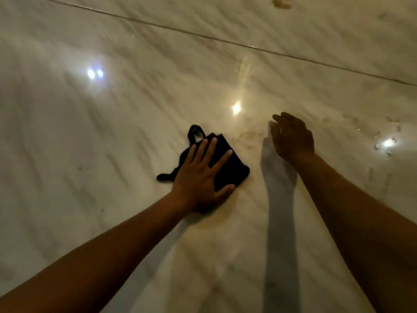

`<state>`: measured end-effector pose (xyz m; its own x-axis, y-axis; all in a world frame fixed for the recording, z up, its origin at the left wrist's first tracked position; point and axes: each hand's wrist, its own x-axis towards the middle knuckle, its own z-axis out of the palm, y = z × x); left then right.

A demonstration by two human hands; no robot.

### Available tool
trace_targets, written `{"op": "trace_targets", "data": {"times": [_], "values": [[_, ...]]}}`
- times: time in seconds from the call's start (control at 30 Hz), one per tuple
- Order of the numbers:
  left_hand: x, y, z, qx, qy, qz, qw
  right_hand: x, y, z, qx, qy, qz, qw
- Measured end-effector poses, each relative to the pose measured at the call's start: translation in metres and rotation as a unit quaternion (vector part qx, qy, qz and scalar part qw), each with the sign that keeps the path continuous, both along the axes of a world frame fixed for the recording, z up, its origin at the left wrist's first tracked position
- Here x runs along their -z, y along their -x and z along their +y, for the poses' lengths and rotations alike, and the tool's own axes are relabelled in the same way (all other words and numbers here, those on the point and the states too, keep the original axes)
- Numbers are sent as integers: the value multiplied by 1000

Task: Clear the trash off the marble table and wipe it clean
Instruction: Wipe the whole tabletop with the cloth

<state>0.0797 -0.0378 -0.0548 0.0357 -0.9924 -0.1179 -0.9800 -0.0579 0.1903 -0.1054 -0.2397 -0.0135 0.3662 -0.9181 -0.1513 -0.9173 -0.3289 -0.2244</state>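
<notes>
Marble, pale and veined, makes up the tabletop (112, 136), with a thin seam running from 10 o'clock to 3 o'clock across its far part. A dark cloth (222, 162) lies near the centre, and the left hand (200, 177) presses flat on it with fingers spread straight. At 3 o'clock of the cloth, well apart from it, the right hand (292, 137) hovers above the surface, fingers loosely curled and holding nothing. Small droplets (392, 141) glisten at 3 o'clock, and a brownish stain (282, 3) marks 1 o'clock.
</notes>
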Motion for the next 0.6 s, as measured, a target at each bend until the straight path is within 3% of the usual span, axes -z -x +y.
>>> {"op": "trace_targets", "data": {"times": [0.1,0.37,0.5,0.6], "values": [[1,-12,-20,23,1,-17,1000,-1,-2,-24,-18,-8,14,1000],[0,-73,-170,-185,-34,-34,982,-1,18,-34,-80,10,33,996],[-2,-28,-176,-117,-26,-40,992,0,32,-49,-140,27,24,989],[-5,32,-124,-39,-4,-21,999,0,41,-60,-177,-11,21,984]]}}
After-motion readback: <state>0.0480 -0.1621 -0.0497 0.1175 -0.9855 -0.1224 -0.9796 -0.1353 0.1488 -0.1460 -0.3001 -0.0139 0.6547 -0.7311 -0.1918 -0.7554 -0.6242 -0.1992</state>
